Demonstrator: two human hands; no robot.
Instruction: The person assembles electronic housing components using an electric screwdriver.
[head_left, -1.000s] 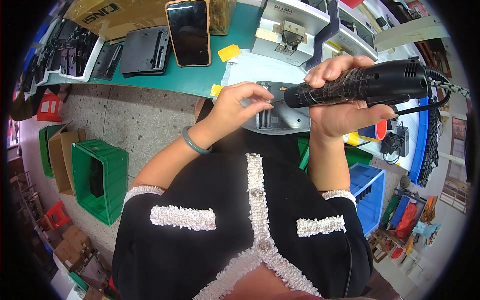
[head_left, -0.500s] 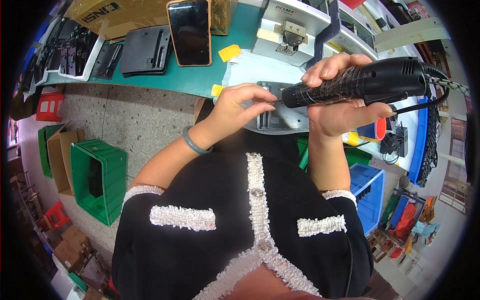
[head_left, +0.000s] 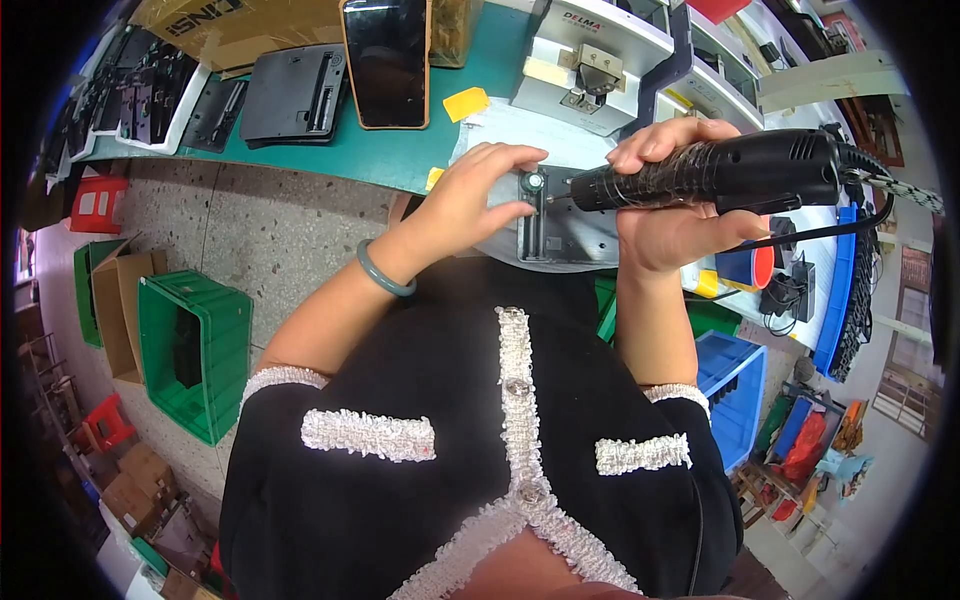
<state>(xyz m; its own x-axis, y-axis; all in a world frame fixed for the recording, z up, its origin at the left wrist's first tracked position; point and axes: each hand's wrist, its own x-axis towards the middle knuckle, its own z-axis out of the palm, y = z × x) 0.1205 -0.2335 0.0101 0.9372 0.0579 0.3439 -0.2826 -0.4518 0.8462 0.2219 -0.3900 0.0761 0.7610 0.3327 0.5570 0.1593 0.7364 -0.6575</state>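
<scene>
Right now: right hand (head_left: 672, 215) clamped around black electric screwdriver (head_left: 720, 172), held near horizontal, bit tip pointing left at a round fitting on the grey metal part (head_left: 565, 235). Left hand (head_left: 480, 195) rests on the part's left end, fingers (head_left: 515, 155) curled over its top edge, thumb pressing just beside the bit tip; grip closed on the part. Part sits at the near edge of the green worktop (head_left: 330, 155), directly under both hands. Phone (head_left: 385, 60) stands upright further back, well apart.
</scene>
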